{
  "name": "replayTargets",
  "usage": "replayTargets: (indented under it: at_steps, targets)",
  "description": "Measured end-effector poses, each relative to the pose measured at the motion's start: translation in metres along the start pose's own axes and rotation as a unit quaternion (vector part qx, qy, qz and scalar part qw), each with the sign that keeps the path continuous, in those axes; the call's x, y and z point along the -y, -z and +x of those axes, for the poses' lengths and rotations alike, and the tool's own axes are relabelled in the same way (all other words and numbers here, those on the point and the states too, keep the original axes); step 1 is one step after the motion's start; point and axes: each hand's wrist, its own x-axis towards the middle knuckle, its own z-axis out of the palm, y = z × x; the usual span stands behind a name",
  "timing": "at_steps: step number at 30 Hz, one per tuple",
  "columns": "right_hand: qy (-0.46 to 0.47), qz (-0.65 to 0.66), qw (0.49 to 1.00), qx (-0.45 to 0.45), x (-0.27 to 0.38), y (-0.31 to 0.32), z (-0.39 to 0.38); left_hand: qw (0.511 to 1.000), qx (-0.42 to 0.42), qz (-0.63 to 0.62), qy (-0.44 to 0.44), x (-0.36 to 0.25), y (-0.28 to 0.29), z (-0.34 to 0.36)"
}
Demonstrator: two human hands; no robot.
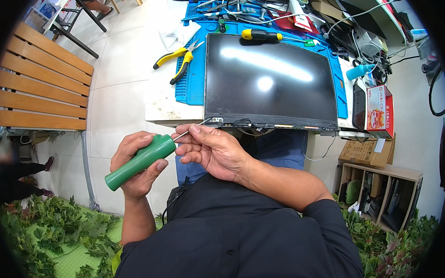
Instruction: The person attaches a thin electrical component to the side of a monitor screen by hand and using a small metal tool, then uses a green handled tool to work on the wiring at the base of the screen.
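Note:
My left hand [136,160] is wrapped around the thick handle of a green screwdriver [143,161]. Its thin metal shaft runs up and to the right, passing between the thumb and fingers of my right hand [214,151], which pinch it. The shaft's end points to the lower left corner of a black flat screen panel [269,86], where a small metal bracket [216,120] sits. Whether the tip touches the bracket I cannot tell. The panel lies on a blue work mat [189,83], with its lower edge along the table's front edge.
Yellow-and-black pliers [178,62] lie left of the panel, and a yellow-and-black screwdriver [261,36] rests at its top edge. Tools and cables crowd the far side. A blue bottle [359,71] and a red-and-white box [380,112] stand at the right. A slatted wooden bench [43,84] is further left.

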Motion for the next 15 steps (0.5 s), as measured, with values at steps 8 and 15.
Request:
replayTargets:
  at_steps: [8,15]
  targets:
    - [-0.001,-0.003,1.000,-0.008,0.0002,-0.0018,-0.0003,1.000,0.003,0.004,0.002,-0.0010,0.0003,0.0007]
    - [-0.001,-0.001,1.000,-0.003,0.0013,-0.0024,-0.0010,1.000,0.002,0.000,0.003,0.0011,0.0002,0.0002]
